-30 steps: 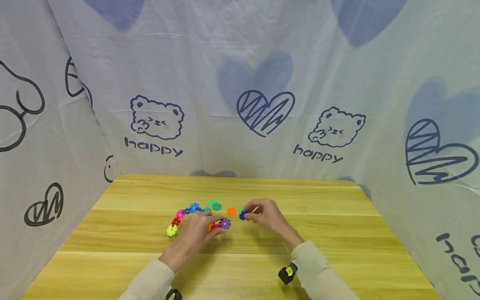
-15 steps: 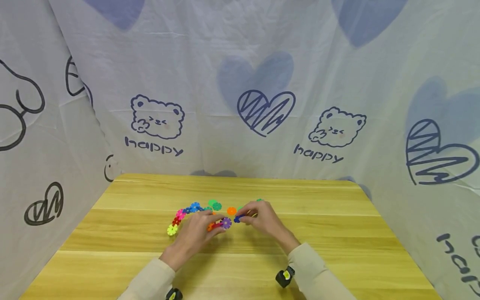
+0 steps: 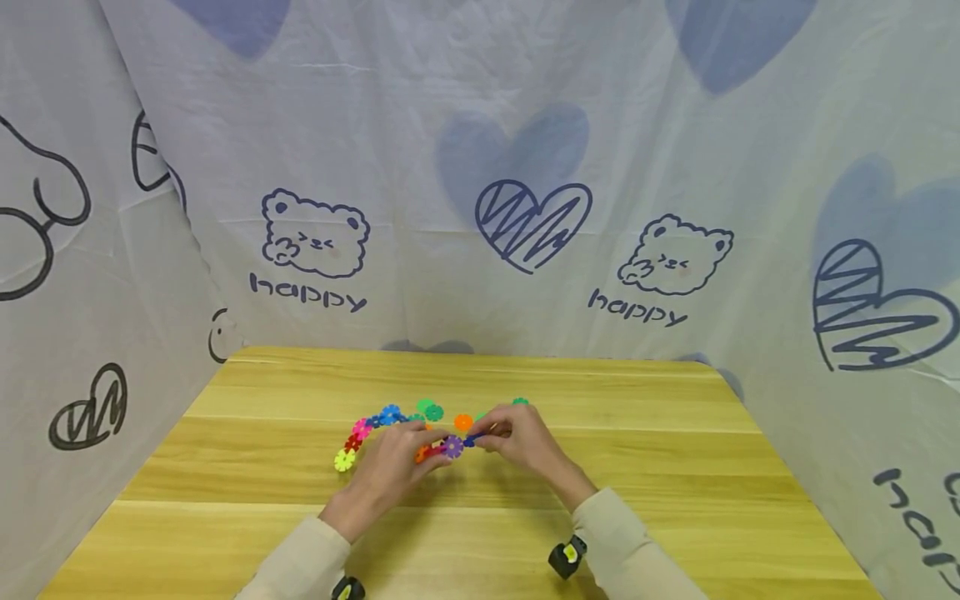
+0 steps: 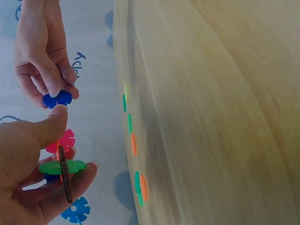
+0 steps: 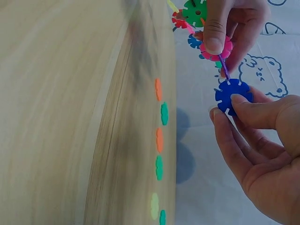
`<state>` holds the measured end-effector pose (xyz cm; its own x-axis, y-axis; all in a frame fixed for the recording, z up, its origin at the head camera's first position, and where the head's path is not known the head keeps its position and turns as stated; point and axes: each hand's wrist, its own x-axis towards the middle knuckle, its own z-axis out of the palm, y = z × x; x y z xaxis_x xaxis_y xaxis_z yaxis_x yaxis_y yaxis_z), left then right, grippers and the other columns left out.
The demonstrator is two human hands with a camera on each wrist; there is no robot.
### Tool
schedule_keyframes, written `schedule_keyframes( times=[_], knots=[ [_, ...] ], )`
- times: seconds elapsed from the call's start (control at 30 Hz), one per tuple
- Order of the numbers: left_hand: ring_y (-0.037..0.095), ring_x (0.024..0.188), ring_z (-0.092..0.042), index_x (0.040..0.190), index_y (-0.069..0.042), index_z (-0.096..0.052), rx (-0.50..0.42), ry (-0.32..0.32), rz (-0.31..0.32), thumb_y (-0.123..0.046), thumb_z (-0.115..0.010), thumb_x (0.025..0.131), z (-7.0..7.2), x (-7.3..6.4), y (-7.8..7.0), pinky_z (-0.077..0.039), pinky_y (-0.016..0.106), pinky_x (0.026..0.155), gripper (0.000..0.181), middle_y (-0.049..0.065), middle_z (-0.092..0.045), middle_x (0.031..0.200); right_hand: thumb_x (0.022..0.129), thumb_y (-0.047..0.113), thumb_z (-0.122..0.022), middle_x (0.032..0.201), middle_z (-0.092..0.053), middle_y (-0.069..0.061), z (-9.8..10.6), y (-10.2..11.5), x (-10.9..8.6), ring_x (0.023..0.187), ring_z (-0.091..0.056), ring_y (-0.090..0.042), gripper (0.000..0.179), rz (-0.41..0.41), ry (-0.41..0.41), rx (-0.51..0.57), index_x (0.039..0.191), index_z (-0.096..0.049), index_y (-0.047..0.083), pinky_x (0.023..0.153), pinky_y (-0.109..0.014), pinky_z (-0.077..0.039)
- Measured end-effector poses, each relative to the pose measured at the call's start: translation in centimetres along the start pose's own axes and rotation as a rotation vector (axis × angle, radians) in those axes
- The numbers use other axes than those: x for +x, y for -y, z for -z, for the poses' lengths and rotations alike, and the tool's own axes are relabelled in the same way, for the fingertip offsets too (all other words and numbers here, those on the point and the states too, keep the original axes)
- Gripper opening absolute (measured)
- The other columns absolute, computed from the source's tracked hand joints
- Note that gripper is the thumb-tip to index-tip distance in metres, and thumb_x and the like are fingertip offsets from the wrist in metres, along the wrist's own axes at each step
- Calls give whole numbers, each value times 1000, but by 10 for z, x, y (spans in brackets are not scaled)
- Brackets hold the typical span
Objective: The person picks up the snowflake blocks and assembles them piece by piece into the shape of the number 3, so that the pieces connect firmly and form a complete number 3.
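Note:
My left hand (image 3: 392,465) pinches a chain of interlocking plastic snowflake discs near one end. A purple disc (image 3: 452,447) sticks out past its fingertips, with a pink disc (image 5: 223,50) beside the thumb. The chain curves away to the left through blue, pink and red to a yellow disc (image 3: 344,461). Between thumb and fingers, my right hand (image 3: 528,443) grips a dark blue disc (image 5: 228,97). In the right wrist view its edge meets the purple disc, seen edge-on; how deep the slots sit together I cannot tell. Part of the chain is hidden behind the left hand.
Loose discs lie on the wooden table (image 3: 480,525) beyond the hands: an orange one (image 3: 463,422), a green pair (image 3: 431,410) and another green one (image 3: 521,402) behind the right hand. A printed cloth (image 3: 420,250) hangs along the table's back and sides.
The right hand has moved left and slightly down with the dark blue disc, bringing it from a gap away up against the purple disc. The left hand has stayed almost still.

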<state>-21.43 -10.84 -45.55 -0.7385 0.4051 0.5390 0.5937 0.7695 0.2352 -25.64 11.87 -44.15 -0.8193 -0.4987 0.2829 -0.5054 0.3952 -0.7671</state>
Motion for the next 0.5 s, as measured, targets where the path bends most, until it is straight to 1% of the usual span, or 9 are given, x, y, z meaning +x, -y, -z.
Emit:
schedule_keyframes(
  times=[0.07,0.2,0.27,0.3,0.4,0.5],
  knots=[
    [11,63,-64,108,-14,-81,5,-1,2,-26,-87,81,0,0,0,-54,20,61,30,4,-77,87,90,-4,-75,98,-78,-18,0,1,0,79,-77,-29,10,-9,0,9,97,-80,1,66,-21,-61],
    [13,65,-66,108,-12,-81,12,0,22,-27,-87,81,1,0,0,-53,18,61,32,4,-76,86,91,-4,-74,99,-77,-20,0,3,-1,83,-77,-41,10,-31,6,47,98,-79,0,70,-35,-65],
    [11,63,-63,109,-11,-80,8,9,39,-28,-86,82,2,0,0,-50,16,59,32,3,-75,85,92,-4,-73,99,-77,-21,-1,4,-1,84,-77,-43,10,-38,9,62,99,-79,-1,71,-41,-65],
    [10,62,-61,110,-11,-80,6,14,48,-29,-85,83,2,1,0,-48,14,58,32,3,-75,84,92,-4,-73,98,-77,-21,-1,4,-1,84,-77,-43,10,-36,10,62,99,-79,-1,70,-41,-65],
    [5,58,-53,110,-11,-80,-1,33,69,-29,-84,84,3,1,-1,-43,12,55,32,2,-74,83,92,-2,-74,97,-78,-20,-2,4,-1,82,-77,-41,9,-20,5,48,99,-79,-1,67,-30,-64],
    [2,57,-47,110,-10,-80,-5,34,81,-26,-85,84,3,2,-1,-39,12,53,31,2,-73,82,91,-2,-75,95,-78,-20,-3,4,-1,80,-77,-40,9,2,-8,35,98,-79,-2,63,-19,-60]
  ],
)
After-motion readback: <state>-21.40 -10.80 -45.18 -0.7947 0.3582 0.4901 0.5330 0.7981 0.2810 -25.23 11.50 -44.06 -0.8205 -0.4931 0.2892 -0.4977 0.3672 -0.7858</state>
